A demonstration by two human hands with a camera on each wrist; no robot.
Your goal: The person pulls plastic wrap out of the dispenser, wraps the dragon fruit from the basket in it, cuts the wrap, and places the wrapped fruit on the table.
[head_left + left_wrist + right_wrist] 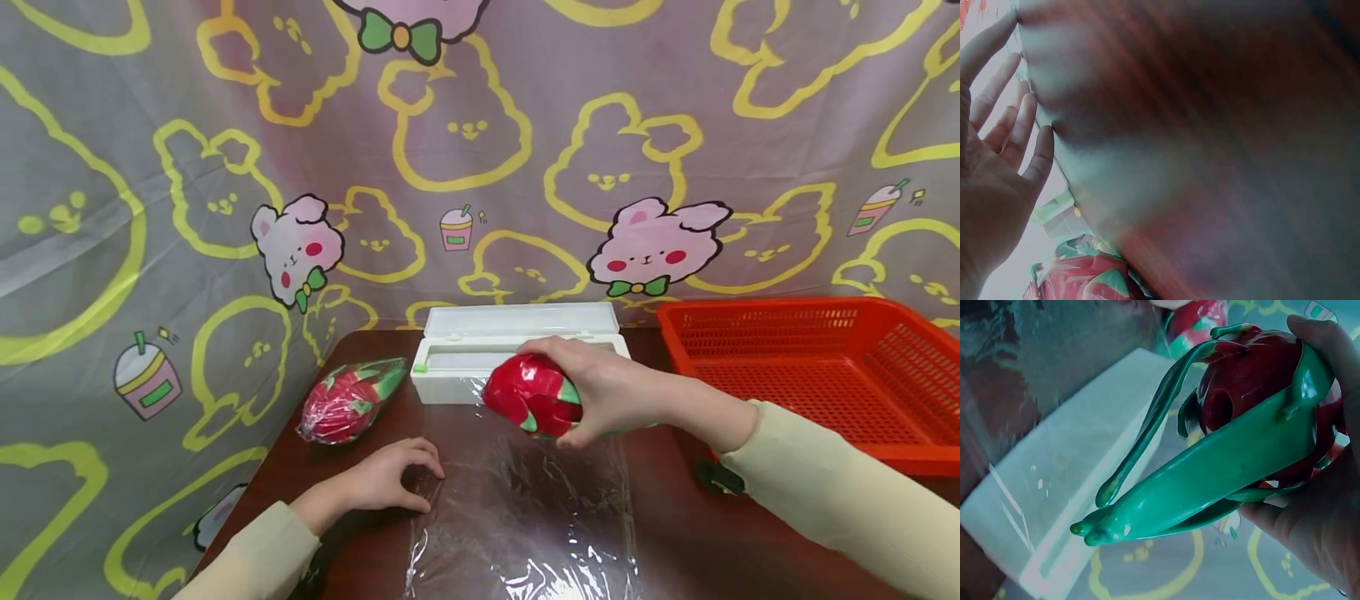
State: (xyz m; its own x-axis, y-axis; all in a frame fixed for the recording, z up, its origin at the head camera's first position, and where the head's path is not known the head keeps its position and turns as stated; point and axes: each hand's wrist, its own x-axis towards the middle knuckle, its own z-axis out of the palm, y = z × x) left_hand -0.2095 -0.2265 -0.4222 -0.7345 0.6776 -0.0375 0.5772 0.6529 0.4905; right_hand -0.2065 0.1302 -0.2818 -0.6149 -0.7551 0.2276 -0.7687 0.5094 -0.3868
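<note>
My right hand (pixel 611 387) grips a red dragon fruit (pixel 528 396) with long green leaves, holding it above a sheet of cling film (pixel 525 508). In the right wrist view the green leaves (pixel 1210 469) point away from the palm, and a round hole shows in the red skin. At the film's left edge, the spread fingertips of my left hand (pixel 390 477) touch the table. A second dragon fruit (pixel 345 404), wrapped in clear film, lies on the table beyond the left hand; the left wrist view shows it (pixel 1088 278) at the bottom.
Behind the film stands a white cling film dispenser box (pixel 450 387) with its lid raised. A red plastic basket (pixel 810 375) sits at the right. Near it a small black object (pixel 720 477) lies partly behind the right forearm. A patterned curtain (pixel 480 150) hangs behind the dark table.
</note>
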